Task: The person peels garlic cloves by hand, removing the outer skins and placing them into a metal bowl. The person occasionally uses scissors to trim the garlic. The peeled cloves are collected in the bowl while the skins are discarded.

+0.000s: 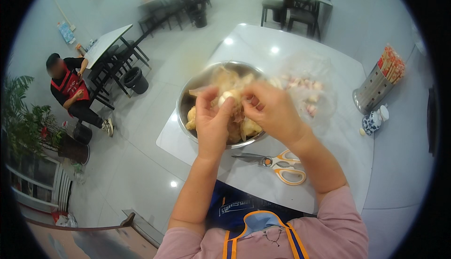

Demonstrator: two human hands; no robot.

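Observation:
My left hand (215, 118) holds a pale garlic bulb (227, 97) between thumb and fingers, above a steel bowl (181, 118). Close on its right, my right hand (269, 109) has its fingertips pinched at the bulb's papery skin. Large yellowish pieces, perhaps ginger or poultry, and dry skins lie in the bowl; I cannot tell the pieces' kind. Right of the bowl, pinkish garlic cloves (304, 84) rest on a clear plastic bag (326, 100). Kitchen scissors (269, 162) with white and orange handles lie on the white table (253, 183) in front of the bowl.
A perforated steel holder (374, 89) of wrapped chopsticks and a blue-and-white ceramic jar (371, 123) stand at the table's right edge by the wall. At left, a seated person (72, 83) in a red apron is beside another table (109, 42), near a black bin (136, 80) and potted plants.

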